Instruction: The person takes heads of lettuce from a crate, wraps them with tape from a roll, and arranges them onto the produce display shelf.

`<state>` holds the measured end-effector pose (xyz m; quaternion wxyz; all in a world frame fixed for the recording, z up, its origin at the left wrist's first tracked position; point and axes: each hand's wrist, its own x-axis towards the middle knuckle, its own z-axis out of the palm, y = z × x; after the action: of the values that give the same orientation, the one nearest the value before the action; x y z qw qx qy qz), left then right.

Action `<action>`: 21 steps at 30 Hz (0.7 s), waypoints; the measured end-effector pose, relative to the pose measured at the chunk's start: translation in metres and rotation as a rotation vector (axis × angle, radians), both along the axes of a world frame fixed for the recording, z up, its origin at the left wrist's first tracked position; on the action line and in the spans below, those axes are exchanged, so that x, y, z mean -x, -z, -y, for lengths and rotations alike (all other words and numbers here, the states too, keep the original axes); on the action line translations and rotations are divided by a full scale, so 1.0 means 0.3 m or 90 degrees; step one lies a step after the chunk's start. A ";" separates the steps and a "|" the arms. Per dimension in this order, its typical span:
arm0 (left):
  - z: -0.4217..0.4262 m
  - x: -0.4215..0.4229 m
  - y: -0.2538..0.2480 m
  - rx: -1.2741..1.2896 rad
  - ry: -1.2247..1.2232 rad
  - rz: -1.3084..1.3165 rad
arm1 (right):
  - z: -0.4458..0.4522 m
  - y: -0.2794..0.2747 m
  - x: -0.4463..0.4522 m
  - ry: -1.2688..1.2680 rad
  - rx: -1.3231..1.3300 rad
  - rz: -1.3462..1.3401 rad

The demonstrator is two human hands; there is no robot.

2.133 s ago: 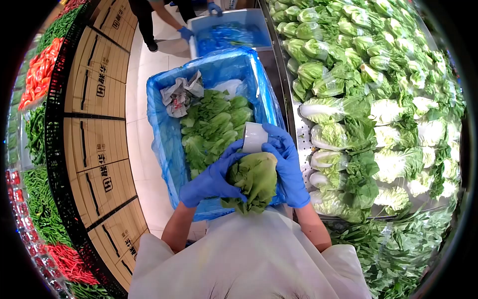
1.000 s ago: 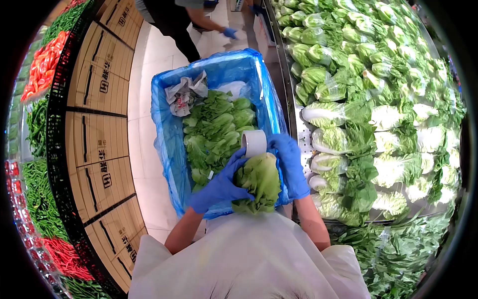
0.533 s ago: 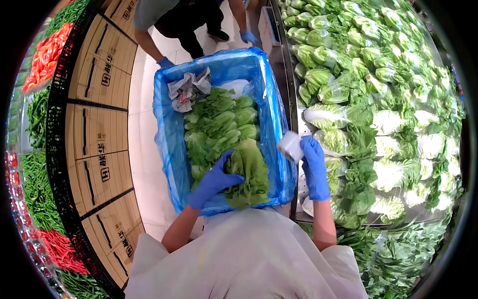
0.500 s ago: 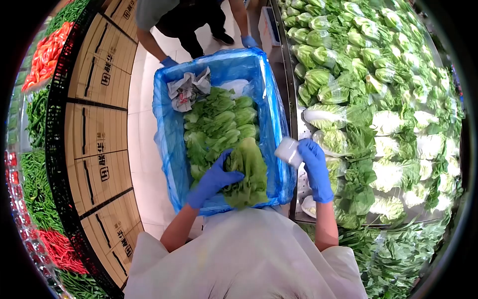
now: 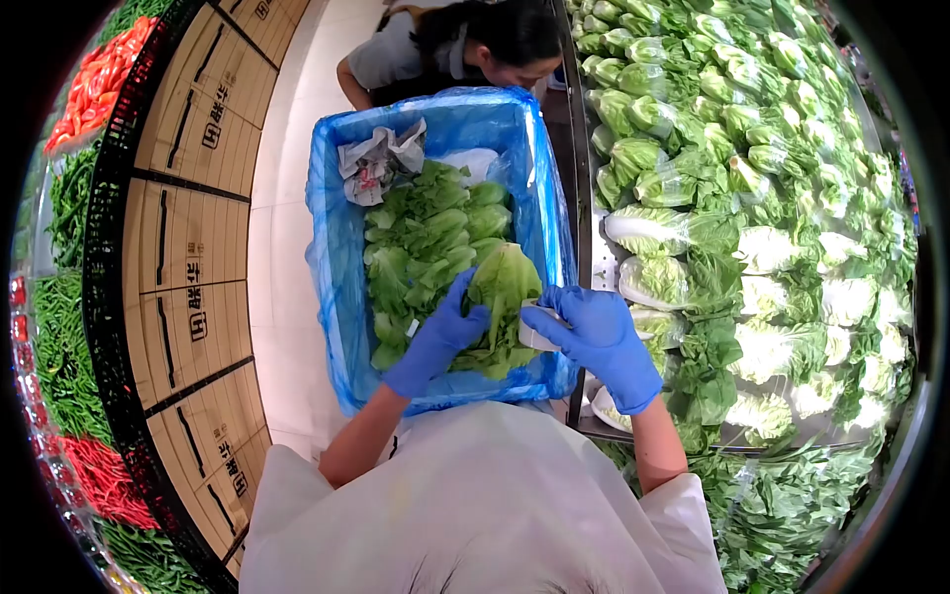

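A pale-green, loose-leaved head of lettuce (image 5: 505, 282) is above the near right part of the deep rectangular bin lined with blue plastic film (image 5: 330, 267), its paler butt toward the far edge and its leaf tips toward the near edge. The blue-gloved left hand (image 5: 440, 337) has hold of its left side, fingers and thumb part-curled. The blue-gloved right hand (image 5: 594, 342) has its fingers closed round a white, ring-shaped roll of tape (image 5: 535, 332) at the lettuce's right side; whether the roll touches the leaves I cannot tell.

The lettuce should be light, firm at the butt and soft toward the tips, where leaves may tear or slip under gloves; the lower third, just above the butt, looks the best hold.

Counted: one lettuce in hand, one roll, one crumpled grey printed sheet of paper (image 5: 381, 160) at the bin's far left corner, one person (image 5: 450, 49) beyond the far edge; the overlapping green lettuces inside the bin (image 5: 421, 228) are too tangled to count
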<state>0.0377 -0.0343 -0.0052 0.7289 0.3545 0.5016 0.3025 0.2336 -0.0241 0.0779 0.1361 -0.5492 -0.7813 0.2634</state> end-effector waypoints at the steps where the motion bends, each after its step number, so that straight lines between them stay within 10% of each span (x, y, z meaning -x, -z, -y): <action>1: 0.005 -0.018 -0.018 0.003 -0.016 0.032 | 0.003 0.011 0.005 -0.005 -0.021 0.040; 8: 0.043 -0.068 0.015 -0.014 -0.110 0.111 | 0.016 0.016 0.019 -0.041 -0.077 0.094; 21: 0.024 0.047 -0.026 0.003 -0.030 -0.028 | 0.083 0.035 0.036 0.195 0.339 -0.240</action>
<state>0.0236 -0.0414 0.0026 0.7109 0.3475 0.5265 0.3108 0.2228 -0.0490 0.0673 0.1679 -0.6181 -0.5552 0.5306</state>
